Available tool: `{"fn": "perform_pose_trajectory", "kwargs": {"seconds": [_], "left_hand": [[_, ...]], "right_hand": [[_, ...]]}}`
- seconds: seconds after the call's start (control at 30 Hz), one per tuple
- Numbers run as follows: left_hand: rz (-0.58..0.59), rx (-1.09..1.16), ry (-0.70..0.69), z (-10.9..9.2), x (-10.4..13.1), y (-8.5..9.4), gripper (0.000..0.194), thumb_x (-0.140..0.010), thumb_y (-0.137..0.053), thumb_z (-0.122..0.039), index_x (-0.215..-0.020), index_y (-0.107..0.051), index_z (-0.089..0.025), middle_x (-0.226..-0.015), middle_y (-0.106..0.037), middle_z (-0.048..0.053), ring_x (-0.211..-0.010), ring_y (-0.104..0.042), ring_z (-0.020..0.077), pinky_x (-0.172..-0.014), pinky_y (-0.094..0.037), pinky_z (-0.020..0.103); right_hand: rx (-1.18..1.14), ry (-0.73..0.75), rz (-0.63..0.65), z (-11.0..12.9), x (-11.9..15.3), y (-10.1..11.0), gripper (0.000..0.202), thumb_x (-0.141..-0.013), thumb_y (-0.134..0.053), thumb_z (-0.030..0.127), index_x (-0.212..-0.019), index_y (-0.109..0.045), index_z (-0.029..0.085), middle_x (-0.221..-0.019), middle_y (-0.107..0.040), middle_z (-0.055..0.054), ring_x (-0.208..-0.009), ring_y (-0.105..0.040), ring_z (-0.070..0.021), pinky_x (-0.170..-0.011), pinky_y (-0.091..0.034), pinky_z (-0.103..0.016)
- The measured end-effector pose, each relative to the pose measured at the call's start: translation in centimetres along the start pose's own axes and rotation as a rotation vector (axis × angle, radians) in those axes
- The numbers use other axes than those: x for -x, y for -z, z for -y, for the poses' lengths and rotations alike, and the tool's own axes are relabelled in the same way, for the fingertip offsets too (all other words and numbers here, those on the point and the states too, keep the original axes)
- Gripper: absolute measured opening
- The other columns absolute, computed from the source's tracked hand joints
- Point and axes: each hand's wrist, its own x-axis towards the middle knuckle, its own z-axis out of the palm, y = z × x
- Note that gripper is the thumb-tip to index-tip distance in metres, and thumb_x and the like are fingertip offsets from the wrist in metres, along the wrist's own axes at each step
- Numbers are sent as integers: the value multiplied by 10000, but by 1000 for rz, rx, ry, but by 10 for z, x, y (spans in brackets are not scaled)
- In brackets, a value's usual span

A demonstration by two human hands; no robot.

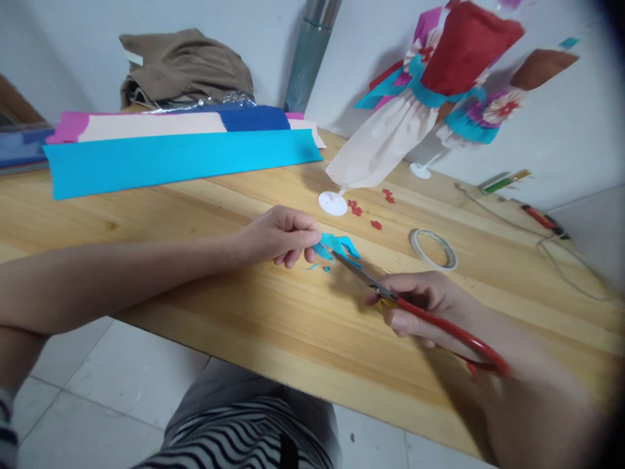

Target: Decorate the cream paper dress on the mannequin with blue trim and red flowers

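Your left hand (290,236) pinches blue paper (336,243) between thumb and fingers; your right hand (461,306) grips red-handled scissors (454,331), their blade tips at the paper.

The left hand (295,238) pinches a small blue piece (334,242) over the wooden table (219,312), and the right hand (456,303) holds red-handled scissors (454,327) with their blade tips at it. Red cut-outs (375,225) lie near a white base (332,204), with a white ring (415,246) to their right and a long blue strip (185,159) at back left.
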Motion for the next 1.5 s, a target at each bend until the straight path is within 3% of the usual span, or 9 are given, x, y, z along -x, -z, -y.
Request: {"fn": "perform_pose_trajectory", "kwargs": {"seconds": [0.1,0.23,0.4,0.73,0.93,1.07,1.17,1.3,1.5], "left_hand": [[-51,11,25,3,-4,2,283,-874,-584,-262,-643,-653,-114,-476,-546,2,-412,-443,54,-419,-314,159],[-88,68,80,3,-7,5,308,-888,-570,-259,-625,-638,-112,-461,-539,3,-389,-438,54,-402,-301,162],[-128,197,93,2,-5,5,286,-869,-626,-307,-662,-656,-113,-475,-544,3,-404,-447,50,-416,-320,157],[-145,342,7,4,-7,1,333,-846,-690,-389,-656,-641,-119,-534,-577,3,-419,-468,51,-400,-342,165],[-182,419,-43,9,-10,-1,288,-846,-669,-363,-688,-636,-125,-703,-668,34,-428,-484,49,-375,-304,190],[-186,398,-49,9,-10,-2,293,-881,-632,-361,-698,-635,-132,-684,-658,30,-436,-473,51,-399,-297,198],[-182,341,-56,9,-10,-4,342,-905,-600,-390,-687,-650,-131,-557,-584,12,-436,-465,62,-415,-289,195],[-168,277,-82,6,-10,-9,353,-910,-580,-403,-687,-650,-138,-495,-534,-8,-431,-445,68,-432,-294,200],[-129,270,-125,8,-6,-14,346,-868,-621,-454,-685,-610,-161,-510,-529,-26,-454,-454,74,-437,-294,203]], "right_hand": [[237,-27,-172,2,7,17,425,-747,-767,584,-835,-714,171,-577,-486,28,-491,-372,-94,-453,-280,-237],[699,-259,-378,5,18,42,449,-743,-782,558,-998,-739,191,-685,-648,-53,-590,-533,-182,-538,-371,-294],[904,-485,-305,-2,19,52,382,-766,-741,446,-1089,-718,242,-843,-741,-96,-729,-671,-266,-645,-467,-337],[954,-555,-305,0,24,61,382,-709,-672,233,-1084,-740,214,-731,-718,-99,-611,-658,-253,-527,-410,-322],[1016,-656,-338,0,26,69,416,-717,-687,237,-1126,-755,222,-851,-762,-118,-804,-712,-303,-618,-463,-345],[995,-576,-545,12,28,65,345,-787,-695,365,-1069,-765,180,-877,-775,-165,-784,-725,-333,-627,-490,-392],[641,-254,-686,28,13,43,469,-802,-679,497,-1156,-720,193,-946,-779,-147,-828,-745,-314,-689,-551,-411],[105,202,-513,44,-30,-2,654,-689,-797,514,-1255,-644,224,-1152,-732,-138,-912,-743,-273,-753,-601,-402],[-203,271,-578,50,-78,-39,548,-644,-845,451,-1091,-629,219,-887,-756,-69,-772,-733,-222,-669,-584,-350]]}}
